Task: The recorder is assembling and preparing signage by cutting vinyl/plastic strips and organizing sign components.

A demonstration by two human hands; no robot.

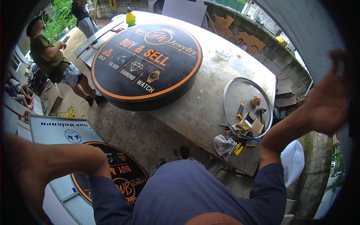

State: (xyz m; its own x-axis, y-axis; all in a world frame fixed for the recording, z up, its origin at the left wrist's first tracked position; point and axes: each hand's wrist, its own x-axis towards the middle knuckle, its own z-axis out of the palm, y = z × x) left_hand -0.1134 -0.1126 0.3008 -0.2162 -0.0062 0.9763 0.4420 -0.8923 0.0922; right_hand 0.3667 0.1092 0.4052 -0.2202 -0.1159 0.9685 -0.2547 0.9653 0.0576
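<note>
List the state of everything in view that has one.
Left hand: raised, blurred, grip unclear
Right hand: raised, open
Larger round sign: face up on table
Lower round sign: lettering upside down, partly hidden
Metal hoop: lying around tools
Sprayer: upright
Plastic bag: crumpled
Yellow cord: loosely coiled
</note>
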